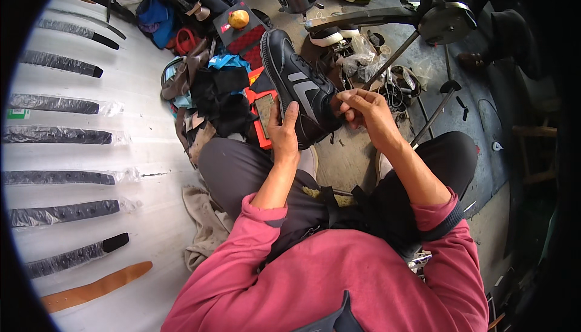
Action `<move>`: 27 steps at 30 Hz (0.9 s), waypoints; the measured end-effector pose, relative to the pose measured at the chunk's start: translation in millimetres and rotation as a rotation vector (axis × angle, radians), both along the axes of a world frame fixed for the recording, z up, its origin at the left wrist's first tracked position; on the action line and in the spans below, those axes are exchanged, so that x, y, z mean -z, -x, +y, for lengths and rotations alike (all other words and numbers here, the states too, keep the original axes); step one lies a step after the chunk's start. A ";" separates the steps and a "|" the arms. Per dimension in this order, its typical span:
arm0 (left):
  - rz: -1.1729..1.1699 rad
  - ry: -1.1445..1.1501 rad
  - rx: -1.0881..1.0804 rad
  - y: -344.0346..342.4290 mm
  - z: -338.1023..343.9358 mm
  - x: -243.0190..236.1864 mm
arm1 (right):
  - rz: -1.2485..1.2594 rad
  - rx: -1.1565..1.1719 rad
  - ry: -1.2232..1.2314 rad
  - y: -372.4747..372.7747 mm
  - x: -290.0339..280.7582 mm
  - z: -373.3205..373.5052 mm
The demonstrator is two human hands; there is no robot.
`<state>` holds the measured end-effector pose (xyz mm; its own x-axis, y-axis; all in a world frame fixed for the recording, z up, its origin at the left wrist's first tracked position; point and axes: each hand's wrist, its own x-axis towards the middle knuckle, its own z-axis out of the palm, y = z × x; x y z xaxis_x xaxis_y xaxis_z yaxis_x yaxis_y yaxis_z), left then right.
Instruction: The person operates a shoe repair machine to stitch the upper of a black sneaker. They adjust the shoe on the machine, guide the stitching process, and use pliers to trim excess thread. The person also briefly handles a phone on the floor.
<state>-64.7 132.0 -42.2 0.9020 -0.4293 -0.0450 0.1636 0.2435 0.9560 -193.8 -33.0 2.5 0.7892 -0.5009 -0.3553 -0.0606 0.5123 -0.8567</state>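
A black shoe (305, 87) with grey stripes and dark laces is held up over my knees, its toe pointing away and its sole turned to the left. My left hand (284, 133) is closed around the heel side of the sole, with the thumb up along the side. At the shoe's collar, my right hand (368, 113) has its thumb and fingers pinched together. Whatever sits between those fingertips is too small or hidden to make out.
Several plastic-wrapped dark belts (60, 136) and a brown belt (100, 286) lie on a white sheet at left. Cloths and bags (224, 99) are heaped beyond my left knee. A yellowish fruit (238, 19) sits on a dark box. A metal machine (445, 23) stands at far right, near loose parts (402, 87).
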 end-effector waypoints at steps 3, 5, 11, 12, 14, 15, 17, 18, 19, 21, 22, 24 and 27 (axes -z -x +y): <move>-0.031 -0.028 0.032 3.3 0.8 -6.2 | 0.025 -0.120 0.186 -6.0 3.5 8.8; -0.031 -0.028 0.056 5.6 0.8 -6.6 | 0.064 -0.128 0.425 -9.7 6.6 15.1; -0.020 -0.053 0.053 1.9 1.1 0.0 | 0.120 -0.033 0.725 -6.1 8.5 19.5; -0.016 -0.055 0.062 1.5 1.3 0.9 | 0.112 -0.029 0.755 -5.4 8.0 19.0; 0.015 -0.083 0.066 0.3 1.0 1.6 | 0.085 -0.014 0.804 -5.0 7.4 17.8; -0.007 -0.054 0.076 0.9 1.0 1.9 | 0.103 -0.016 0.809 -5.2 7.6 17.5; -0.008 -0.040 0.081 2.5 0.5 2.2 | 0.099 -0.003 0.827 -5.8 8.8 17.1; 0.003 -0.051 0.070 2.6 0.1 2.3 | 0.100 0.001 0.748 -6.0 9.9 17.0; 0.007 -0.052 0.063 2.6 -0.1 2.5 | 0.091 0.003 0.672 -6.1 11.0 16.8; 0.001 -0.058 0.045 1.3 -1.3 3.6 | 0.052 0.015 0.527 -5.7 13.4 15.1; -0.009 -0.064 0.033 0.3 -2.3 4.6 | 0.024 0.025 0.455 -4.9 14.4 13.6; -0.002 -0.056 0.032 -0.9 -1.7 7.0 | -0.029 0.049 0.337 -4.0 16.4 11.3; 0.059 -0.007 0.055 -2.3 0.4 10.9 | -0.088 0.116 0.252 -3.8 19.4 0.0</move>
<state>-62.4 132.4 -53.0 0.8726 -0.4779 -0.1009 0.2331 0.2258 0.9459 -190.0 -33.0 -16.9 0.7442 -0.6530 -0.1405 0.0665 0.2817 -0.9572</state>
